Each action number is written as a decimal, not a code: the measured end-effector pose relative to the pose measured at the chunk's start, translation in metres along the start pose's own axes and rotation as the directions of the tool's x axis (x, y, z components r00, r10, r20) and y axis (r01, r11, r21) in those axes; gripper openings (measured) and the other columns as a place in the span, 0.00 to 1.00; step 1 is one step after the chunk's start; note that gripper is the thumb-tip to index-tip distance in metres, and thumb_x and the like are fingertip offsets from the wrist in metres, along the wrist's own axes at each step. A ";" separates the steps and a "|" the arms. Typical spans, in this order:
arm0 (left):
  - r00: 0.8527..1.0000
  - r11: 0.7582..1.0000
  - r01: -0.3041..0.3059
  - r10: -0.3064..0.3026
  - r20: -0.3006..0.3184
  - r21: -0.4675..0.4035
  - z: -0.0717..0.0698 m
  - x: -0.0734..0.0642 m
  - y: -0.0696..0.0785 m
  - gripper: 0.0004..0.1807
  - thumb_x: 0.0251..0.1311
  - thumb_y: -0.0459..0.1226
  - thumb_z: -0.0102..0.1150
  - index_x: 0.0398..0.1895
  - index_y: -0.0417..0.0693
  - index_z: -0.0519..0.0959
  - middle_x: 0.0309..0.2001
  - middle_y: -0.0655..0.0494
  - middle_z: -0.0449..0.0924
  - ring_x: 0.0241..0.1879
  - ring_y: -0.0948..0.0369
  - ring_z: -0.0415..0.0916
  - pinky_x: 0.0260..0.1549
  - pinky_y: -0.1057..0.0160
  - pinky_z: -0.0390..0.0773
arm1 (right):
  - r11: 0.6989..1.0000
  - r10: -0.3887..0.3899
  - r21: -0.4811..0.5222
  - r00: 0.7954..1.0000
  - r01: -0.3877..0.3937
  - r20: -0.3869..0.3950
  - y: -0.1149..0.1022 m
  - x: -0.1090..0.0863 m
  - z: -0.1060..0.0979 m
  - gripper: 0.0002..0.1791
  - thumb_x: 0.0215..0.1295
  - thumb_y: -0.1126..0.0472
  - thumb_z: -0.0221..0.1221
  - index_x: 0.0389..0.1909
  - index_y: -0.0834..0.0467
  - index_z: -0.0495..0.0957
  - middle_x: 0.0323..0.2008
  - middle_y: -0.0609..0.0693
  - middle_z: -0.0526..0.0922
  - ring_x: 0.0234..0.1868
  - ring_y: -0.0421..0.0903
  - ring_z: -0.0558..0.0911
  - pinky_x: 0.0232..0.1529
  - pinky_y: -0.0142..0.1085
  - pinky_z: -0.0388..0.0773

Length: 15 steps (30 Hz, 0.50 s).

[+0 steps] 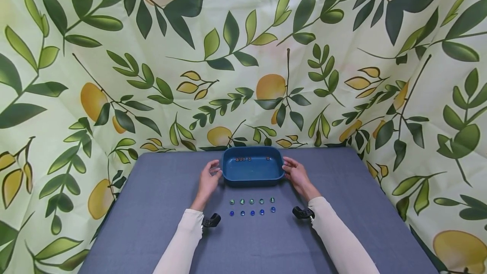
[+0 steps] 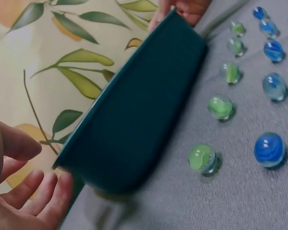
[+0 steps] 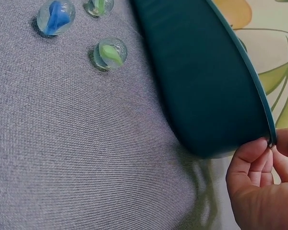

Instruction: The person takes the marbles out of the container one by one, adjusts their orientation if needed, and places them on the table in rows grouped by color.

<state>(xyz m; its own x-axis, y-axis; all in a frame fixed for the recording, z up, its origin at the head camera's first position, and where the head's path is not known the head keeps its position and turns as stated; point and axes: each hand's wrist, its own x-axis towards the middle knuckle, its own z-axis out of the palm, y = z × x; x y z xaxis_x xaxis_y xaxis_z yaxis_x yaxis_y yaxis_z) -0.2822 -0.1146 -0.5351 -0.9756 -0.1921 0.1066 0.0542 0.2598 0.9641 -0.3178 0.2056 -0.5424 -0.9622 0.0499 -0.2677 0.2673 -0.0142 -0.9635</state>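
A dark blue rectangular tub (image 1: pixel 253 182) stands near the back edge of the table, with several small brown marbles (image 1: pixel 243 159) inside it. At its right end my right hand (image 1: pixel 298 176) pinches the rim between thumb and fingers, as the right wrist view shows. My left hand (image 1: pixel 209 179) is beside the left end, fingers loosely bent and spread, fingertips close to the rim corner. In front of the tub lie a row of green-swirled marbles (image 1: pixel 251 201) and, nearer to me, a row of blue marbles (image 1: pixel 253 213).
A grey-blue cloth (image 1: pixel 160 206) covers the table. Curtains (image 1: pixel 236 109) printed with leaves and fruit hang behind and at both sides, the back one close behind the tub. A black wrist camera (image 1: pixel 211 220) sits on the left wrist, another camera (image 1: pixel 302 212) on the right.
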 end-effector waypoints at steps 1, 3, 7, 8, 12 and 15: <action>1.000 0.999 0.029 -0.028 0.010 -0.029 0.001 0.001 -0.001 0.23 0.59 0.25 0.57 0.60 0.37 0.74 0.58 0.38 0.76 0.55 0.45 0.77 0.47 0.55 0.82 | 1.000 0.002 0.001 1.000 -0.002 0.000 0.000 0.000 0.000 0.25 0.73 0.65 0.50 0.70 0.57 0.65 0.57 0.53 0.71 0.49 0.45 0.72 0.45 0.32 0.75; 0.997 0.995 0.077 -0.075 0.028 -0.067 0.002 0.003 -0.002 0.24 0.59 0.24 0.57 0.61 0.38 0.74 0.58 0.38 0.75 0.56 0.45 0.77 0.46 0.58 0.82 | 1.000 0.002 0.000 1.000 -0.002 0.002 0.000 -0.001 0.001 0.25 0.73 0.65 0.50 0.70 0.57 0.65 0.57 0.53 0.70 0.50 0.45 0.72 0.44 0.31 0.75; 0.991 0.989 0.127 -0.123 0.043 -0.082 0.003 0.005 -0.003 0.25 0.58 0.23 0.57 0.61 0.38 0.74 0.58 0.39 0.75 0.57 0.47 0.76 0.46 0.61 0.80 | 1.000 -0.006 0.005 1.000 0.006 0.007 0.000 -0.001 0.002 0.25 0.73 0.65 0.50 0.70 0.58 0.65 0.56 0.52 0.70 0.50 0.45 0.72 0.42 0.30 0.75; 0.990 0.986 0.140 -0.137 0.046 -0.085 0.003 0.005 -0.003 0.25 0.58 0.24 0.57 0.62 0.39 0.74 0.58 0.40 0.75 0.57 0.47 0.75 0.47 0.60 0.80 | 1.000 -0.008 0.004 1.000 0.008 0.008 0.000 -0.001 0.002 0.25 0.73 0.65 0.50 0.70 0.58 0.65 0.56 0.52 0.71 0.49 0.44 0.72 0.42 0.31 0.75; 0.981 0.977 0.187 -0.181 0.066 -0.104 0.004 0.009 -0.003 0.27 0.58 0.24 0.56 0.64 0.41 0.73 0.61 0.40 0.74 0.60 0.47 0.74 0.52 0.56 0.79 | 1.000 -0.009 0.007 1.000 0.009 0.006 0.000 -0.001 0.001 0.25 0.73 0.66 0.50 0.70 0.58 0.65 0.54 0.51 0.71 0.47 0.42 0.72 0.44 0.33 0.75; 0.975 0.968 0.214 -0.203 0.089 -0.132 0.004 0.014 -0.004 0.28 0.58 0.23 0.55 0.65 0.41 0.72 0.61 0.39 0.73 0.61 0.46 0.73 0.50 0.58 0.80 | 1.000 -0.006 0.000 1.000 0.006 0.008 0.000 0.000 0.001 0.25 0.73 0.65 0.50 0.70 0.58 0.65 0.55 0.51 0.71 0.47 0.42 0.73 0.46 0.33 0.75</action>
<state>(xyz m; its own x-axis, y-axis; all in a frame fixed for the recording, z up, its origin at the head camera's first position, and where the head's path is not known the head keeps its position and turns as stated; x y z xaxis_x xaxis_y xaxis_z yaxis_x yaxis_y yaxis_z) -0.2968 -0.1141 -0.5384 -0.9812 -0.1561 -0.1135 -0.1280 0.0856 0.9881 -0.3179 0.2047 -0.5430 -0.9642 0.0416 -0.2618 0.2615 -0.0143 -0.9651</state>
